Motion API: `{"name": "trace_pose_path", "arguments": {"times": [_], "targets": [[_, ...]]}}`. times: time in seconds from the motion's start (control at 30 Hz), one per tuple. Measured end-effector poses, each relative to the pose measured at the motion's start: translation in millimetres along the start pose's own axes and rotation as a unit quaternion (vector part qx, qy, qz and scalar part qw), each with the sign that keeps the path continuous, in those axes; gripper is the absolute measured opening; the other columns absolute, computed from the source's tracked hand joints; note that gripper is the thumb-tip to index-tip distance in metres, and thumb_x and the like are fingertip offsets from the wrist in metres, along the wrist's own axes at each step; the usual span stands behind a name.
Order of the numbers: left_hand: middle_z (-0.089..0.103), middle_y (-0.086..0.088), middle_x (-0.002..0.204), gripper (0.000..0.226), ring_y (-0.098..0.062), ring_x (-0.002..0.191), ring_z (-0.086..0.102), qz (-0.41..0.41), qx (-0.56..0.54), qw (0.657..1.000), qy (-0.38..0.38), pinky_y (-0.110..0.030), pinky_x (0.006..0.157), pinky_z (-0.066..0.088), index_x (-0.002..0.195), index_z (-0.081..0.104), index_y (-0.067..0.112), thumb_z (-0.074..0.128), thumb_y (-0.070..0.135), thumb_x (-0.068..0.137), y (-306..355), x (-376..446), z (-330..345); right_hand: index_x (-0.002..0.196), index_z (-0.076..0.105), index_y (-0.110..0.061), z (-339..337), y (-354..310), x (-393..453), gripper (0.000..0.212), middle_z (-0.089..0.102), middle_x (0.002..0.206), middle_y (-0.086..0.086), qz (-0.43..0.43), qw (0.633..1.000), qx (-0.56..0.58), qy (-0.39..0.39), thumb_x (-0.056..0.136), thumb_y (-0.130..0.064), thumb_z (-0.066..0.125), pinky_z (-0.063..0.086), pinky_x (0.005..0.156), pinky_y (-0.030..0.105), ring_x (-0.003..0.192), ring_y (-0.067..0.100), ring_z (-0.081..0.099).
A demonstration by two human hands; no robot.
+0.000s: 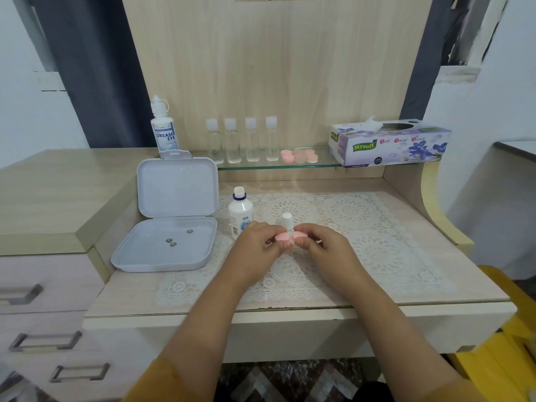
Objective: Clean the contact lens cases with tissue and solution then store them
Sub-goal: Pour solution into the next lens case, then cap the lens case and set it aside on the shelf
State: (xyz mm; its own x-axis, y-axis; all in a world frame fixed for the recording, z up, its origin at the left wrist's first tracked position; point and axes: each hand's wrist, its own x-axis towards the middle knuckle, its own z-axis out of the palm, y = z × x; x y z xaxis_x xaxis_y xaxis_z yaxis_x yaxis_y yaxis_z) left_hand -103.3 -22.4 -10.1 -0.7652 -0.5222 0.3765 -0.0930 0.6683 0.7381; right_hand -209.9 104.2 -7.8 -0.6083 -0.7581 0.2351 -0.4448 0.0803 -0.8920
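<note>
Both arms stretched forward, close together, hands almost meeting in the middle. Left hand curled, fingers and thumb pinching a pink case. Right hand curled the same way, pinching the other end.

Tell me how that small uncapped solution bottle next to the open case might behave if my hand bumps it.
The small solution bottle stands upright, tall on a narrow base, so it would probably tip rather than slide. It sits on the lace mat, whose uneven weave may make it less steady. Its cap looks off, so a fall would likely spill. The left hand is right beside it.
</note>
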Motion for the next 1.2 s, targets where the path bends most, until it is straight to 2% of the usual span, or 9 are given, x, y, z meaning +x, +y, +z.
{"name": "trace_pose_path", "arguments": {"times": [0.23,0.33,0.43,0.6,0.7,0.8,0.97,1.1,1.2], "targets": [[0.059,0.004,0.087,0.021,-0.011,0.093,0.048,0.017,0.021,1.000,-0.001,-0.032,0.089,0.042,0.106,0.070,0.018,0.068,0.022,0.086,-3,1,0,0.098,0.063,-0.037,0,-1,0,0.017,0.065,0.095,-0.013,-0.009,1.000,-0.016,0.001,0.093,-0.020,0.062,0.041,0.075,0.010,0.088,-0.002,0.058],[0.059,0.003,0.090,0.026,-0.006,0.092,0.045,0.012,0.021,1.000,0.001,-0.023,0.085,0.038,0.113,0.068,0.017,0.067,0.023,0.087,-5,2,1,0.104,0.065,-0.034,0,2,0,0.017,0.065,0.095,-0.012,-0.009,1.000,-0.021,0.012,0.092,-0.023,0.063,0.041,0.075,0.013,0.088,0.002,0.058],[0.056,0.006,0.093,0.034,-0.004,0.093,0.044,0.008,0.031,1.000,0.003,-0.015,0.085,0.034,0.122,0.063,0.016,0.064,0.025,0.090,-5,2,2,0.115,0.064,-0.031,0,3,-1,0.024,0.061,0.102,-0.015,-0.009,0.999,-0.034,0.021,0.091,-0.027,0.063,0.038,0.072,0.009,0.090,-0.003,0.055],[0.052,0.013,0.093,0.035,0.004,0.089,0.046,-0.006,0.023,1.000,0.017,-0.017,0.084,0.035,0.124,0.062,0.019,0.063,0.027,0.090,-3,1,0,0.116,0.065,-0.030,1,1,-1,0.028,0.058,0.102,-0.016,-0.004,0.999,-0.019,0.049,0.088,-0.026,0.067,0.041,0.073,0.010,0.087,-0.002,0.053],[0.052,0.013,0.093,0.035,0.001,0.091,0.047,-0.006,0.024,1.000,0.019,-0.014,0.084,0.037,0.123,0.063,0.019,0.064,0.027,0.089,-1,0,-1,0.106,0.068,-0.034,-1,-1,-2,0.020,0.061,0.097,-0.014,-0.003,0.999,-0.026,0.042,0.087,-0.028,0.067,0.042,0.072,0.012,0.083,-0.003,0.054],[0.054,0.012,0.095,0.034,-0.002,0.093,0.050,-0.013,0.015,1.000,0.023,-0.020,0.088,0.041,0.122,0.063,0.022,0.066,0.028,0.088,0,0,-1,0.099,0.069,-0.034,-4,-3,0,0.015,0.063,0.095,-0.014,-0.001,0.999,-0.044,0.032,0.086,-0.028,0.069,0.043,0.069,0.012,0.080,-0.003,0.055],[0.061,0.013,0.095,0.029,0.001,0.086,0.053,-0.006,0.003,0.999,0.043,-0.021,0.079,0.042,0.117,0.065,0.031,0.066,0.032,0.088,2,-3,-1,0.097,0.070,-0.031,-6,-5,5,0.013,0.064,0.093,-0.014,0.001,0.997,-0.058,0.043,0.085,-0.026,0.071,0.042,0.067,0.008,0.078,-0.004,0.054],[0.063,0.016,0.100,0.037,0.001,0.090,0.055,-0.013,-0.008,0.997,0.075,-0.027,0.085,0.047,0.127,0.059,0.024,0.062,0.031,0.091,4,-3,-3,0.095,0.068,-0.032,-8,-7,10,0.012,0.064,0.093,-0.012,0.008,0.996,-0.060,0.069,0.085,-0.027,0.070,0.041,0.063,0.007,0.074,-0.002,0.055],[0.061,0.021,0.096,0.038,0.001,0.091,0.056,-0.018,-0.005,0.997,0.081,-0.026,0.087,0.047,0.130,0.057,0.022,0.060,0.030,0.093,3,-3,-3,0.104,0.069,-0.026,-12,-9,15,0.017,0.064,0.094,-0.009,0.024,0.992,-0.053,0.111,0.086,-0.026,0.069,0.041,0.058,0.007,0.075,0.001,0.056]]}}
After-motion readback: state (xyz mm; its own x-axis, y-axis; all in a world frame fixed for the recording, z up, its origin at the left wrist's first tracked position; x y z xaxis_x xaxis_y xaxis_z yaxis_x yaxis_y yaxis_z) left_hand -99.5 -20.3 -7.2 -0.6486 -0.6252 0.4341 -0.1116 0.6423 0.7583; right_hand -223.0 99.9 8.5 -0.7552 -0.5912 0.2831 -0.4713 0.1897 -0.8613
